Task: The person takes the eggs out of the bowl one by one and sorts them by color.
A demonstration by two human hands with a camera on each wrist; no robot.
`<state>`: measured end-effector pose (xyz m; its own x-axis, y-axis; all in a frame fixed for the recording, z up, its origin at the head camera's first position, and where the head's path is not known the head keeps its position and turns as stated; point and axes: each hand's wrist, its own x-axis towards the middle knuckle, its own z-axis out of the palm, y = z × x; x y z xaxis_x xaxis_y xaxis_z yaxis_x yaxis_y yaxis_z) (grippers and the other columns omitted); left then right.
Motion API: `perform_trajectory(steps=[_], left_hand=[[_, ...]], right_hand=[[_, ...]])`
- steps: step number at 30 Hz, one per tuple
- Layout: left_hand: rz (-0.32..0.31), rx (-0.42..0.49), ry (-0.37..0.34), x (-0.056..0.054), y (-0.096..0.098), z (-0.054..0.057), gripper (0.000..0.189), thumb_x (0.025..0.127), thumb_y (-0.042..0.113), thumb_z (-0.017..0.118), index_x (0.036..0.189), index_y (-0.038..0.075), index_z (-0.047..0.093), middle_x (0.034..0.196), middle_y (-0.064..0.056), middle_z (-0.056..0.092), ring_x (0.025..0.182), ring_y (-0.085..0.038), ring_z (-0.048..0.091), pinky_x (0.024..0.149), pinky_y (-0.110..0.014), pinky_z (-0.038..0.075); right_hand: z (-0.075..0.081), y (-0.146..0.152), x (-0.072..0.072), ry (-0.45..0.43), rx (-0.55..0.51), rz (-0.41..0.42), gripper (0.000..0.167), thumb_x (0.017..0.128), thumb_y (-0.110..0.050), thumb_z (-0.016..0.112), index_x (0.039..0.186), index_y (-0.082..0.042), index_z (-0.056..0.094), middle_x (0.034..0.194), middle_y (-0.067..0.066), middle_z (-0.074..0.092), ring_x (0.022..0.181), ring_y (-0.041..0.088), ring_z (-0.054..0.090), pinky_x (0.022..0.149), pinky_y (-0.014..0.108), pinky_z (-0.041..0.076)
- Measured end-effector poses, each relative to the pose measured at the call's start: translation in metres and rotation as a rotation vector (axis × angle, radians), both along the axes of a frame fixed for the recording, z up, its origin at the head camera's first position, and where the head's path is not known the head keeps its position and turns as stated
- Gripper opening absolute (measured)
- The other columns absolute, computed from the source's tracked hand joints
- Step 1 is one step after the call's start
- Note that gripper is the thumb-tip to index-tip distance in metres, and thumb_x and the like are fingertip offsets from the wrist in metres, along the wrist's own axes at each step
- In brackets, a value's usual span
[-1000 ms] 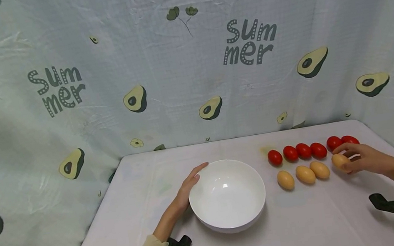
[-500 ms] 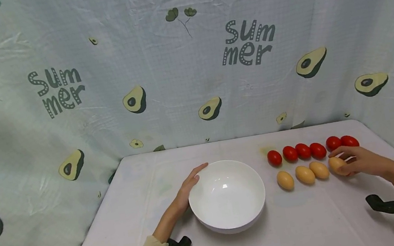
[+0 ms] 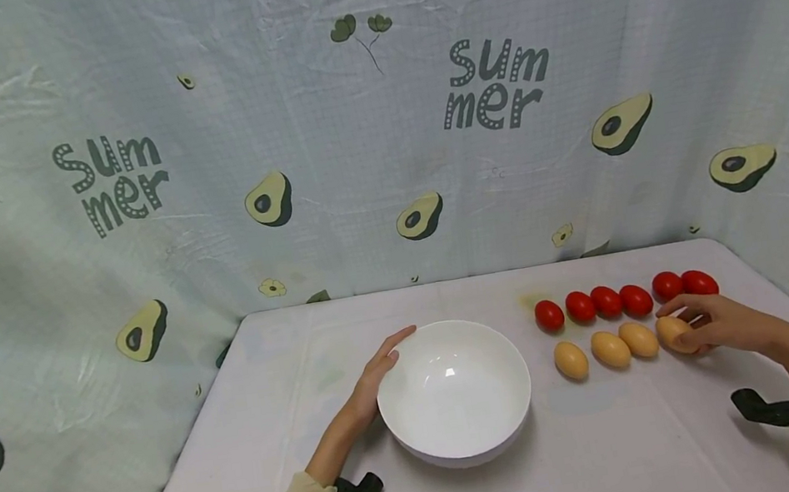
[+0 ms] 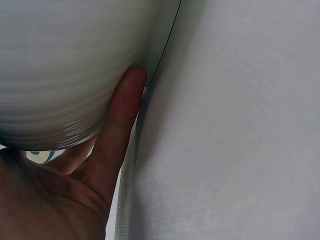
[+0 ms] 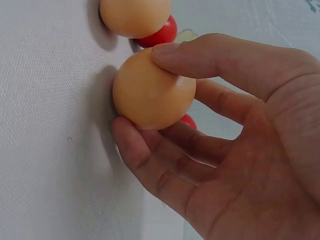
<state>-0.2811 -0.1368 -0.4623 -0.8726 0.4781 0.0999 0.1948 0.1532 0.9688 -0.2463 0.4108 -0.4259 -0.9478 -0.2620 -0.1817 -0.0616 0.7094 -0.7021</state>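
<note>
A white bowl (image 3: 454,389) stands on the white table. My left hand (image 3: 371,379) holds its left side, with the thumb at the rim; in the left wrist view a finger (image 4: 117,117) lies straight along the bowl's outer wall. At the right of the table my right hand (image 3: 727,324) grips a brown egg (image 5: 150,92) between thumb and fingers. It is low over the cloth, at the right end of a row of several eggs. The neighbouring egg (image 3: 638,339) is close to its left, and another egg (image 3: 571,361) lies at the row's left end.
Several shiny red ovals like small tomatoes (image 3: 606,302) lie in a row behind the eggs, two of them (image 3: 683,284) just beyond my right hand. A printed cloth (image 3: 317,122) hangs behind the table (image 3: 292,378). Each wrist carries a black camera mount (image 3: 765,406).
My right hand has moved slightly left with the egg, closer to the other eggs, then nearly stopped. The left hand and bowl have stayed in place.
</note>
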Motion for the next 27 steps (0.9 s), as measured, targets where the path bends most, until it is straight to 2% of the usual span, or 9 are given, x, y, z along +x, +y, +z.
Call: perform_trajectory(steps=[4, 17, 27], left_hand=[[0.000, -0.005, 0.006, -0.0004, 0.0001, 0.0005, 0.055, 0.110, 0.028, 0.024, 0.162, 0.012, 0.034, 0.172, -0.006, 0.026, 0.162, -0.028, 0.018, 0.131, -0.053, 0.011], [-0.030, 0.019, 0.011, -0.0019, -0.0004, 0.0002, 0.055, 0.111, 0.030, 0.024, 0.162, 0.013, 0.034, 0.173, -0.005, 0.024, 0.162, -0.025, 0.016, 0.131, -0.051, 0.011], [-0.021, 0.027, 0.001, -0.0010, -0.0005, -0.0017, 0.055, 0.110, 0.029, 0.025, 0.162, 0.012, 0.034, 0.172, -0.006, 0.025, 0.162, -0.027, 0.017, 0.131, -0.052, 0.012]], right_hand=[[0.0001, 0.0007, -0.0002, -0.004, -0.003, -0.003, 0.055, 0.091, -0.016, 0.070, 0.136, 0.009, 0.050, 0.120, 0.021, 0.062, 0.093, 0.014, 0.058, 0.072, 0.028, 0.061], [-0.0001, -0.0008, -0.0006, -0.033, -0.010, -0.030, 0.057, 0.092, -0.021, 0.074, 0.136, 0.008, 0.052, 0.120, 0.021, 0.063, 0.096, 0.022, 0.059, 0.072, 0.030, 0.061], [-0.0019, -0.0023, -0.0018, -0.044, -0.001, -0.035, 0.060, 0.092, -0.023, 0.074, 0.138, 0.008, 0.051, 0.117, 0.018, 0.063, 0.093, 0.020, 0.058, 0.073, 0.029, 0.061]])
